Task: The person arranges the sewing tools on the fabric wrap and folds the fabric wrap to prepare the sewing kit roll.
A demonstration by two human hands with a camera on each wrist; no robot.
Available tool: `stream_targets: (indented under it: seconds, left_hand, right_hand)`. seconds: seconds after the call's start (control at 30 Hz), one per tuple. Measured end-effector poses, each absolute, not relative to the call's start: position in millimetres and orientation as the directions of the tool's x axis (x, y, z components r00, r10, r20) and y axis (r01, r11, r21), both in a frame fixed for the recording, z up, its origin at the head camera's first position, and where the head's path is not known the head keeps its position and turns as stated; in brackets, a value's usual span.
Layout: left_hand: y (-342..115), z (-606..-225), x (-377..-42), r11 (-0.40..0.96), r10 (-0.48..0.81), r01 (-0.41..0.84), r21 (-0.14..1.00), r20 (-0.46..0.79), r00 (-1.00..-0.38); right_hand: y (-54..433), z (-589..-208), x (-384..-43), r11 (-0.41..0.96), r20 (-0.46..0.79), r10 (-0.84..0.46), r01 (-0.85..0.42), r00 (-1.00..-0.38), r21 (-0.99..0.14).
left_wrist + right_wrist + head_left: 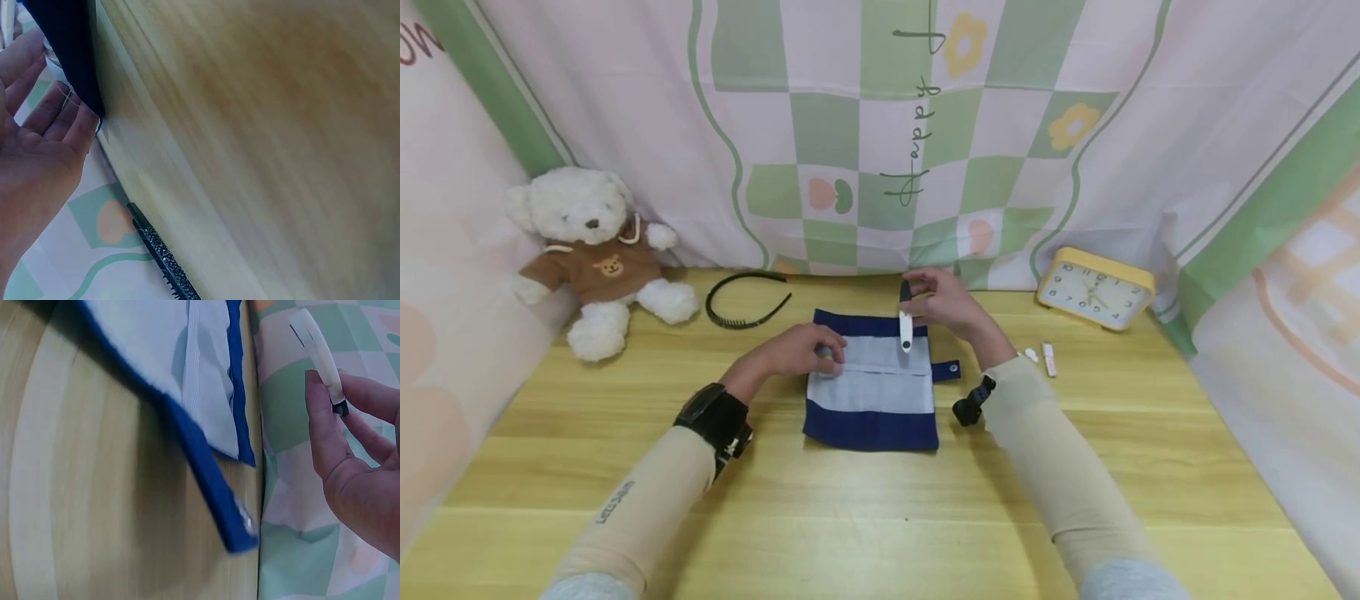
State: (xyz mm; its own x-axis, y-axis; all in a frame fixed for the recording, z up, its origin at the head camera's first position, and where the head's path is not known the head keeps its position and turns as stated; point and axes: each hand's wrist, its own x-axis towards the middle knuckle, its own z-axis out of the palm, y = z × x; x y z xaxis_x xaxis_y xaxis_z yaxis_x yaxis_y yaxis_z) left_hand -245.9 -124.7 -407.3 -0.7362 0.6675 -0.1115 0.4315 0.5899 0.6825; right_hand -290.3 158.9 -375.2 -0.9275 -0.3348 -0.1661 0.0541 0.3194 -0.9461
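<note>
An unfolded navy fabric pouch (pixel 872 429) with pale grey inner pockets lies on the table. Its strap (pixel 947 370) with a metal snap sticks out to the right. Over the pouch's far right corner, my right hand (pixel 943 300) pinches a slim white-and-black stick (pixel 906 333) with a dark dot near its white end; its exact kind is unclear. My left hand (pixel 801 348) is at the pouch's left edge, fingers curled around a small pale round thing (pixel 54 62). The navy edge (pixel 69 56) hides part of that thing in the left wrist view.
Behind the left hand lies a black toothed headband (pixel 730 321). A white teddy bear (pixel 602 258) in a brown top sits at the back left. A yellow alarm clock (pixel 1097 287) stands back right, with a small pink-and-white item (pixel 1048 360) in front. Patterned curtain (pixel 895 133) borders the table.
</note>
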Motion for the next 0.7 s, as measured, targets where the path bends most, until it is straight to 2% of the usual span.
stream_targets:
  seconds: [0.7]
  left_hand:
    - [-125, -409, -250, 0.584, 0.677, 0.443, 0.68, -0.108, -0.728]
  right_hand:
    - [120, -386, -290, 0.259, -0.189, -0.331, 0.103, -0.924, -0.96]
